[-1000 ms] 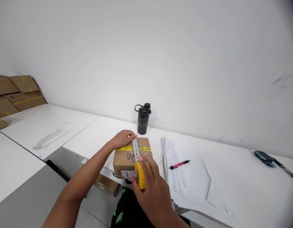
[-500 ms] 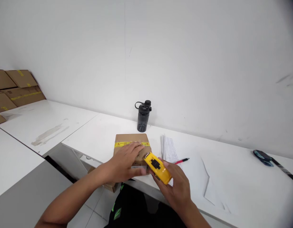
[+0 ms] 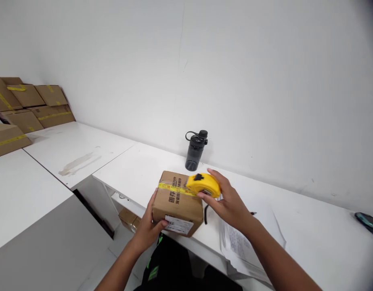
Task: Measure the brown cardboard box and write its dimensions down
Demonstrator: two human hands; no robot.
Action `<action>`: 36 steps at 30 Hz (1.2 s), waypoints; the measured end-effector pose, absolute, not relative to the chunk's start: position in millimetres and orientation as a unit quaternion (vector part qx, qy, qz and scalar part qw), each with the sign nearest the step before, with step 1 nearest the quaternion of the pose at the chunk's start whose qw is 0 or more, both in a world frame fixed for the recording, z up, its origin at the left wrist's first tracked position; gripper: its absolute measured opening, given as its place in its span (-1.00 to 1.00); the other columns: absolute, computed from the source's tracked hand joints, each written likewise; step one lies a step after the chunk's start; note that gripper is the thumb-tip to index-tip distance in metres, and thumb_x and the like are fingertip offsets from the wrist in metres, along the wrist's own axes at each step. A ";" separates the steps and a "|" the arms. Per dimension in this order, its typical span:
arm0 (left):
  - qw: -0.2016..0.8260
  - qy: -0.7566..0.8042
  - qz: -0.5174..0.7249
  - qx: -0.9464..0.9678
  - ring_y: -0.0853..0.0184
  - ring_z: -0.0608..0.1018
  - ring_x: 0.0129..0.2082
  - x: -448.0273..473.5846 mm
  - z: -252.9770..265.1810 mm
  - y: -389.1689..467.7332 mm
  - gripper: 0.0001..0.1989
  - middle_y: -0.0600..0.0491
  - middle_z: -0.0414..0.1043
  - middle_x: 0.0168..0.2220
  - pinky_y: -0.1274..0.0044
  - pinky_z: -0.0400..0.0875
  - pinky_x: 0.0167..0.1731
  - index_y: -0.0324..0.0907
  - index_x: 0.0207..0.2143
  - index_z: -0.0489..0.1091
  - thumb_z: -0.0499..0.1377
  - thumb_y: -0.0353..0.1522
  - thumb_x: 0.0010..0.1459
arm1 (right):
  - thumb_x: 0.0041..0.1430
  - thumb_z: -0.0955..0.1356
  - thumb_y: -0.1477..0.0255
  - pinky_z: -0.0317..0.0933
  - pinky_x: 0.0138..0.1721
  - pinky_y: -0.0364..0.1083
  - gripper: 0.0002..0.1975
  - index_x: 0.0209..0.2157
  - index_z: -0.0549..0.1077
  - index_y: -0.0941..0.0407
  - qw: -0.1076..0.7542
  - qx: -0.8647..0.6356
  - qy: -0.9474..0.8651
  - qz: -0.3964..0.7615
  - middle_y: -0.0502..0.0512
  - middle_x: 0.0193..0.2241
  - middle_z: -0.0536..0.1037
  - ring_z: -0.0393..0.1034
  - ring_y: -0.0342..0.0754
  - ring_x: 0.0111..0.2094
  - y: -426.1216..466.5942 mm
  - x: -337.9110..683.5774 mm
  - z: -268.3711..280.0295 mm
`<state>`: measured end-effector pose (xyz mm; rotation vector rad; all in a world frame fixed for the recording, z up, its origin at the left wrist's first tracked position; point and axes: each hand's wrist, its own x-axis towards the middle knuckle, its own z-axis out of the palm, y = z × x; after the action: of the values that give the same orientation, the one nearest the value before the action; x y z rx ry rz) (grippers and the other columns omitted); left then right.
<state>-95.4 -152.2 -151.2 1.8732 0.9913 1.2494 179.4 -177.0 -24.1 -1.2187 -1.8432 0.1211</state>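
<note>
Cardboard box (image 3: 182,206) is right at the front edge of the bench (image 3: 138,165), tilted a bit, and I can't tell if its underside is touching the top or held up. The left hand (image 3: 146,231) has it from the left: thumb on the front face by the white label (image 3: 179,225), the other fingers wrapped along the left side. So the box sits just to the right of that palm, pinched between thumb and fingers.

Right hand (image 3: 230,204) is gripping a yellow tape measure (image 3: 208,184), thumb underneath and fingers over the far side. That puts the tape measure just left of the palm, over the right end of the box top. Can't really tell if the case touches the cardboard. A dark strap (image 3: 206,214) hangs below it, next to the box's right side.

Box top has printing and a strip of yellow packing tape (image 3: 165,186) across it. The dark bottle (image 3: 195,151) stands behind the box near the wall, and papers (image 3: 239,242) lie to the right, partly under the right forearm.
</note>
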 end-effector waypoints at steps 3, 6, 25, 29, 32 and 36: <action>0.256 0.377 0.557 0.694 0.04 0.15 0.30 -88.9 -110.2 -155.6 -0.21 -0.19 0.07 0.29 0.21 0.07 0.24 -0.09 0.31 -0.02 0.02 0.11 0.17 | 0.22 0.36 0.24 0.44 -0.10 0.08 -0.36 0.25 0.07 -0.03 0.405 -0.449 -0.791 0.093 0.25 0.12 0.40 0.43 0.13 0.03 -165.7 164.7 -7.1; 0.257 0.402 0.552 0.684 0.15 0.41 0.05 -90.8 -51.0 -157.5 -0.48 -0.12 0.39 0.01 0.30 0.25 0.08 -0.15 0.04 0.32 -0.13 0.00 0.30 | 0.21 0.37 0.29 0.42 -0.07 0.10 -0.38 0.23 0.08 -0.03 0.412 -0.382 -0.824 0.082 0.23 0.04 0.45 0.43 0.12 0.01 -167.2 149.2 2.6; 0.469 0.427 0.294 0.715 0.41 0.19 -0.54 -107.3 -26.1 -82.7 -0.56 0.17 0.14 -0.59 0.56 0.07 -0.48 -0.17 -0.57 0.24 0.08 -0.03 0.16 | 0.18 0.38 0.20 0.41 -0.04 0.07 -0.55 0.08 0.32 -0.05 0.355 -0.552 -0.745 0.121 0.10 0.00 0.50 0.45 0.08 -0.04 -202.8 239.5 -9.1; 0.493 0.401 0.266 0.725 0.39 0.20 -0.53 -101.2 -30.1 -83.3 -0.53 0.15 0.15 -0.57 0.55 0.10 -0.47 -0.17 -0.57 0.20 0.02 -0.01 0.20 | 0.19 0.36 0.22 0.35 0.04 0.13 -0.54 0.11 0.32 -0.04 0.364 -0.540 -0.748 0.131 0.11 0.04 0.48 0.41 0.11 0.04 -192.8 229.6 -15.6; 0.503 0.394 0.256 0.725 0.39 0.20 -0.53 -100.1 -27.7 -84.4 -0.52 0.15 0.13 -0.58 0.55 0.12 -0.48 -0.16 -0.58 0.16 0.01 0.01 0.19 | 0.21 0.35 0.24 0.33 0.05 0.14 -0.53 0.14 0.30 -0.04 0.366 -0.530 -0.753 0.137 0.12 0.05 0.48 0.40 0.11 0.04 -189.0 225.7 -17.2; 0.521 0.389 0.252 0.717 0.42 0.17 -0.54 -101.1 -26.1 -83.5 -0.53 0.17 0.11 -0.58 0.56 0.09 -0.48 -0.17 -0.57 0.18 0.03 -0.02 0.20 | 0.23 0.34 0.25 0.33 0.06 0.15 -0.52 0.17 0.26 -0.03 0.368 -0.529 -0.747 0.161 0.13 0.07 0.45 0.42 0.08 0.01 -191.1 225.5 -17.1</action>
<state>-101.1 -83.5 -26.1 1.7193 0.9320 0.6035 225.5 -191.1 -17.1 -1.3596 -1.9185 0.4140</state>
